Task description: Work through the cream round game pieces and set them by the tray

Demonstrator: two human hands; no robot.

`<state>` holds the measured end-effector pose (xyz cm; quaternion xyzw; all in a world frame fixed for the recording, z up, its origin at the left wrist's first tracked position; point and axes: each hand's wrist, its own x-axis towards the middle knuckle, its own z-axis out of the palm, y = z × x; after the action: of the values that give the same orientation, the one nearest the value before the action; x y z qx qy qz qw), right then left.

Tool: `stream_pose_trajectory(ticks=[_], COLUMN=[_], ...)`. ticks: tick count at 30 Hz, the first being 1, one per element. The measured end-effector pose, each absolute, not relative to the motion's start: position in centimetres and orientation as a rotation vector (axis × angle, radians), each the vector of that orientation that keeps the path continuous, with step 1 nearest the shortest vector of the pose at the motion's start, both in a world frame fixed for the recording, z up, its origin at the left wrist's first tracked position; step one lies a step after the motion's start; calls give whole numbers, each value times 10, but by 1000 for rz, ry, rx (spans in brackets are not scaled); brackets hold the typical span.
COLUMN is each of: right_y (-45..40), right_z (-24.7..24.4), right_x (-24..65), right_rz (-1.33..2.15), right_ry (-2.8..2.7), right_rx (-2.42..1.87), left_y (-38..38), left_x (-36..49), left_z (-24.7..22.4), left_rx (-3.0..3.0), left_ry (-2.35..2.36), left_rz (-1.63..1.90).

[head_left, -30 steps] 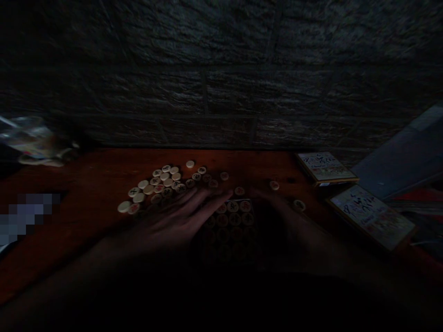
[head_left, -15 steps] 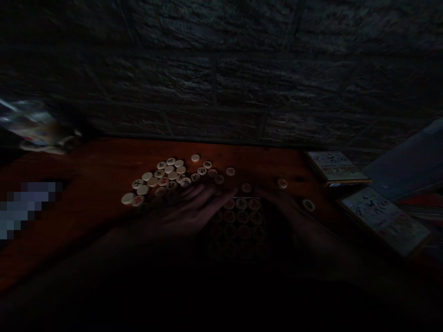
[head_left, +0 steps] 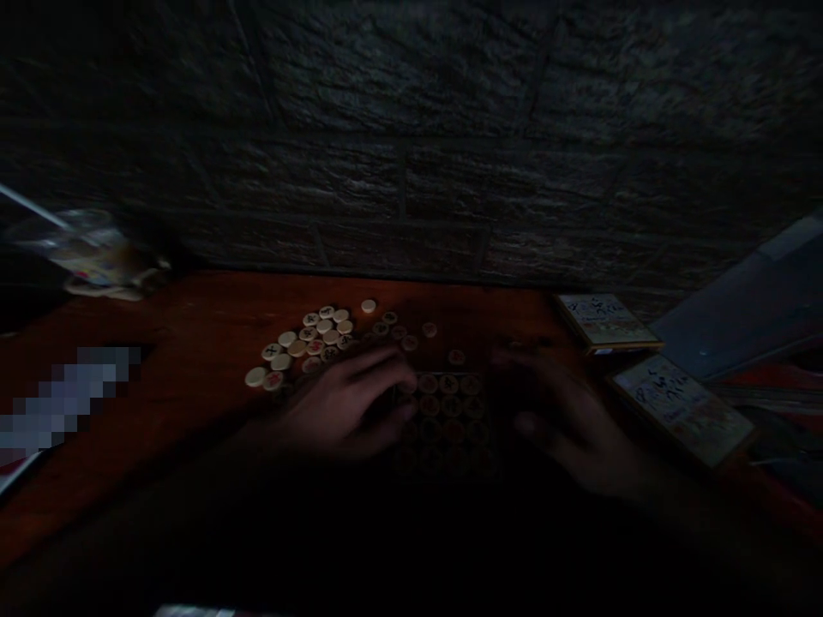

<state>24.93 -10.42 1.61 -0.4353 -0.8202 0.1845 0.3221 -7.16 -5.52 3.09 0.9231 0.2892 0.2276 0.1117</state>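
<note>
Between my hands lies a shallow dark box (head_left: 443, 374) filled with rows of round Chinese chess pieces (head_left: 450, 407); its near part fades into shadow. My left hand (head_left: 353, 398) is at the box's left side, fingers bent and thumb apart, with nothing visible in it. On the right, my right hand (head_left: 572, 416) hovers beside the box, thumb and fingers spread. Beyond my left hand is a loose cluster of pieces (head_left: 315, 347), some face up with red or black characters, others blank side up. A single red-marked piece (head_left: 457, 357) lies just past the box.
Two flat printed boxes (head_left: 608, 321) lie at the right of the wooden table (head_left: 212, 317). At the far left stands a clear cup with a straw (head_left: 96, 248). A brick wall (head_left: 399, 180) closes off the back. A pixelated flat object (head_left: 70, 403) is at left.
My hands have drawn apart and nearer to me, away from the box's far edge. Both thumbs now stand clear of the fingers. The view has shifted slightly.
</note>
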Motion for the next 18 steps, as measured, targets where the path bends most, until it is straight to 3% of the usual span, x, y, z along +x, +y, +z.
stream_pose_trajectory(ticks=[11, 18], right_y=[-93, -138], right_z=[49, 40], right_x=[265, 357], right_rz=[-34, -226], right_ry=[-1940, -1822], right_rx=[-1364, -1708], left_y=[-45, -49], left_x=[-72, -74], left_z=[21, 15], left_rx=[2544, 2467], left_ry=[928, 1127], left_rz=[1055, 1089])
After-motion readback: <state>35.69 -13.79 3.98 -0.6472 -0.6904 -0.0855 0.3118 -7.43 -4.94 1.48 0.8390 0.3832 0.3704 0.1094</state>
